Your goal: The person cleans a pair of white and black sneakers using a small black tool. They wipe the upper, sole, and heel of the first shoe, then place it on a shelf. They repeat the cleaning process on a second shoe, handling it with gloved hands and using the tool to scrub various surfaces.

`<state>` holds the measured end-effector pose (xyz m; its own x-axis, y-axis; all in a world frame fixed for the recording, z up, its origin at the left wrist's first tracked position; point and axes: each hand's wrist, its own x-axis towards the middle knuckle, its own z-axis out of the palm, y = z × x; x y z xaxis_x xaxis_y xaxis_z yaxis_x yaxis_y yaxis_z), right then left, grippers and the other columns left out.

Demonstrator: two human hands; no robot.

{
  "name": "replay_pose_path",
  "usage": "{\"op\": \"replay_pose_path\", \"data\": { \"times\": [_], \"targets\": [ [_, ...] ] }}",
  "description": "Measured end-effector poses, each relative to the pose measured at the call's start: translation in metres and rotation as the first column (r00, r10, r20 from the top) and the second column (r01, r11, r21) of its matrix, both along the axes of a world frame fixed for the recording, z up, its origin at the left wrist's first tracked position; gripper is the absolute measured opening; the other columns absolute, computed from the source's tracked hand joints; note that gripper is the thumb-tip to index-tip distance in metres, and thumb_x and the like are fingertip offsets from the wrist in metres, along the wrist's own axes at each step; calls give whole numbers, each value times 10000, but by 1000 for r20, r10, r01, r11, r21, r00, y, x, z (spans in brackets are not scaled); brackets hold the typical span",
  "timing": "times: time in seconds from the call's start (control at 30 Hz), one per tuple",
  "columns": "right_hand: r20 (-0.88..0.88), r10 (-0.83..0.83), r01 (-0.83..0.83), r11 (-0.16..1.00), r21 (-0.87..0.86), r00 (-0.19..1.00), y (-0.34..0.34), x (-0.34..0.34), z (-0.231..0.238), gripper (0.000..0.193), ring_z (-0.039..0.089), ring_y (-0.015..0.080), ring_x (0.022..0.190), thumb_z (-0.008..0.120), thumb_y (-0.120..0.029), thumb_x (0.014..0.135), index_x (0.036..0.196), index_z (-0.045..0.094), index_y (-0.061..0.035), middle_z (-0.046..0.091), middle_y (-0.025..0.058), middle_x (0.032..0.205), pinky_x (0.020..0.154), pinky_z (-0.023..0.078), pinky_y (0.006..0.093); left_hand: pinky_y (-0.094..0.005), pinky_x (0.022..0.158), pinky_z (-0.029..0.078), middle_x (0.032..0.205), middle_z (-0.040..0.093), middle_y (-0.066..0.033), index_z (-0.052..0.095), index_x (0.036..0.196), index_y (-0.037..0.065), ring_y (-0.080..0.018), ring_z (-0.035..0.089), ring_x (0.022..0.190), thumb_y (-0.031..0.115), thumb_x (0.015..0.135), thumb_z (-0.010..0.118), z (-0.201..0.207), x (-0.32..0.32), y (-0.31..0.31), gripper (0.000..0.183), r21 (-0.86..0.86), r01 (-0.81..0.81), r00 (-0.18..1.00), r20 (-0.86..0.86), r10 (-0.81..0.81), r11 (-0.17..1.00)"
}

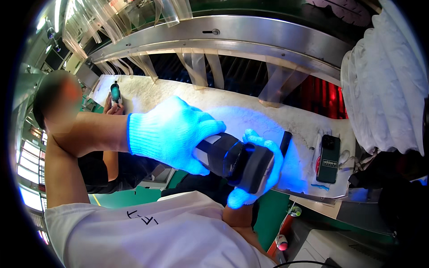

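Under blue light, my left hand (pixel 174 134), in a knitted work glove, is closed around a black and grey shoe part (pixel 221 156), seen end-on and seemingly a shoe upper. My gloved right hand (pixel 268 156) curls its fingers around a black, rounded piece with a pale edge (pixel 257 169), which looks like a shoe sole. The two pieces are held close together over the bench's near edge. I cannot tell whether they touch. A dark bar-like end (pixel 286 143) shows beyond my right fingers, and its link to the held piece is unclear.
A cloth-covered bench (pixel 178 91) runs along a metal-framed conveyor (pixel 214 32) with clear plastic strips and a red glow at right. A phone (pixel 328 158) lies on the bench. White fabric (pixel 386 80) hangs at right. A co-worker at left holds a shoe (pixel 115 94).
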<state>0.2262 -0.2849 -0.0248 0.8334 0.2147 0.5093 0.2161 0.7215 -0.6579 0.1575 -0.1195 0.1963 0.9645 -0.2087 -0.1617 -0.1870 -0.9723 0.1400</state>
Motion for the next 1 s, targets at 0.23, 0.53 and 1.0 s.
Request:
{"op": "replay_pose_path", "data": {
  "times": [0.23, 0.53, 1.0],
  "targets": [
    [-5, -7, 7, 1000, -15, 1000, 6, -3, 1, 1477, 551, 384, 1470, 816, -898, 640, 1691, 326, 16, 537, 251, 1600, 1239, 442, 537, -436, 666, 624, 919, 767, -113, 667, 1258, 68, -354, 782, 781, 506, 754, 946, 3, 8, 7, 724, 42, 49, 999, -22, -48, 998],
    [-10, -33, 32, 998, -44, 999, -3, 7, 16, 1450, 529, 395, 1499, 718, -956, 708, 1708, 301, 8, 506, 268, 1635, 1263, 418, 559, -463, 661, 624, 933, 756, -122, 677, 1223, 55, -353, 770, 774, 489, 762, 930, 0, 29, -3, 682, 89, 87, 995, -52, -82, 992],
    [-276, 78, -100, 993, -67, 958, -46, 1, 56, 1408, 460, 378, 1532, 771, -897, 776, 1724, 273, 17, 446, 219, 1683, 1296, 369, 527, -464, 718, 651, 957, 793, -154, 763, 1127, 55, -367, 789, 812, 427, 801, 885, 8, 42, -43, 510, 2, 131, 988, -81, -131, 991]
  ]
}}
